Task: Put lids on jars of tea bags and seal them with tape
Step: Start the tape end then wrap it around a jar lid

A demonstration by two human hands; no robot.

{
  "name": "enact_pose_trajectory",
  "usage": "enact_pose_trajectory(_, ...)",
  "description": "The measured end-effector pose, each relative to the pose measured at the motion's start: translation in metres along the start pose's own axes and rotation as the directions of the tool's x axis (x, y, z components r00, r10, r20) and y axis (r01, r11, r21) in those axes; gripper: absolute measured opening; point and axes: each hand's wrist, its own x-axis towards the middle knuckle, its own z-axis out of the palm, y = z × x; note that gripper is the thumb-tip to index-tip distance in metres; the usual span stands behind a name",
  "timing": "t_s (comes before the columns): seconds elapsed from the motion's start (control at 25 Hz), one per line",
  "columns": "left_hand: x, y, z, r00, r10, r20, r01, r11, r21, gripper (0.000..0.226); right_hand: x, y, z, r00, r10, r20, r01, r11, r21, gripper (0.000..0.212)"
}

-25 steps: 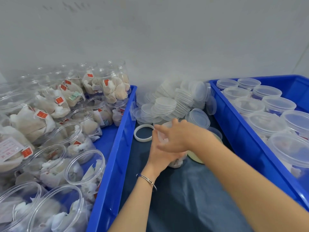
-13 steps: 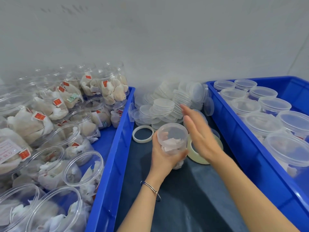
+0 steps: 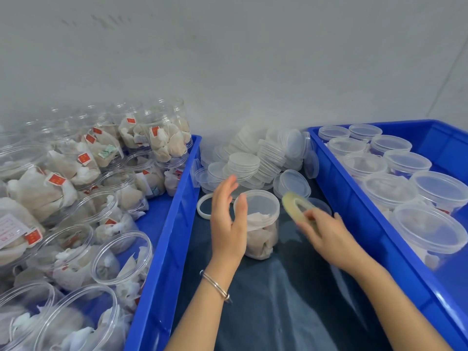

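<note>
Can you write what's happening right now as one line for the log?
step: taping | jar: lid on, standing on cloth | left hand: open beside jar | right hand: holds tape roll | seal: not yet done

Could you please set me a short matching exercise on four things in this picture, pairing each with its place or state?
Things:
1. tape roll
2. lidded jar
3. white ring
4. loose lids

Places or states:
A. piled against the wall
B. lying flat on the dark cloth, left of the left hand
C. standing between the two hands
D. held by the right hand

Pairs: 1-D, 2-C, 3-B, 4-A
</note>
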Motion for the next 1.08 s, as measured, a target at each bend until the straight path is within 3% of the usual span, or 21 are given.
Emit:
enact_pose_trajectory(0.12,0.016,0.025,0.014,0.958,0.000,0.288,-0.073,0.968,0.242,0.048,-0.007,-0.025,-0.013,0.995,-0.045,-0.089,0.080,0.892,0.445,0.029)
enact_pose_trajectory(0.2,0.022,0.035,0.022,0.884,-0.055,0.464,-0.115,0.937,0.331,0.057,-0.013,-0.037,-0.018,0.985,-0.127,-0.119,0.172,0.834,0.524,0.031)
enact_pose_trajectory(0.28,0.023,0.038,0.026,0.838,-0.080,0.540,-0.135,0.928,0.347,0.059,-0.016,-0.044,-0.019,0.976,-0.172,-0.135,0.217,0.830,0.514,0.030)
enact_pose_trajectory(0.48,0.012,0.036,0.025,0.887,0.007,0.462,-0.191,0.916,0.353,0.053,-0.018,-0.043,-0.015,0.972,-0.181,-0.150,0.230,0.858,0.459,0.029)
enact_pose_trajectory(0.6,0.012,0.034,0.024,0.941,0.063,0.333,-0.139,0.968,0.210,0.039,-0.020,-0.033,-0.014,0.970,-0.199,-0.137,0.239,0.867,0.438,0.025)
enact_pose_trajectory(0.76,0.021,0.035,0.018,0.975,-0.003,0.222,0.008,1.000,-0.020,0.014,-0.023,-0.020,-0.017,0.962,-0.247,-0.117,0.273,0.864,0.423,0.011)
enact_pose_trajectory(0.88,0.021,0.040,0.018,0.973,0.027,0.230,-0.050,0.994,0.093,0.010,-0.026,-0.019,-0.017,0.955,-0.269,-0.127,0.298,0.853,0.429,0.011)
enact_pose_trajectory(1.0,0.017,0.046,0.023,0.944,0.055,0.324,-0.144,0.955,0.258,0.013,-0.026,-0.018,-0.016,0.954,-0.259,-0.151,0.299,0.854,0.426,0.010)
enact_pose_trajectory(1.08,0.014,0.050,0.024,0.916,0.020,0.400,-0.129,0.960,0.248,0.014,-0.024,-0.016,-0.017,0.958,-0.227,-0.174,0.280,0.864,0.419,0.012)
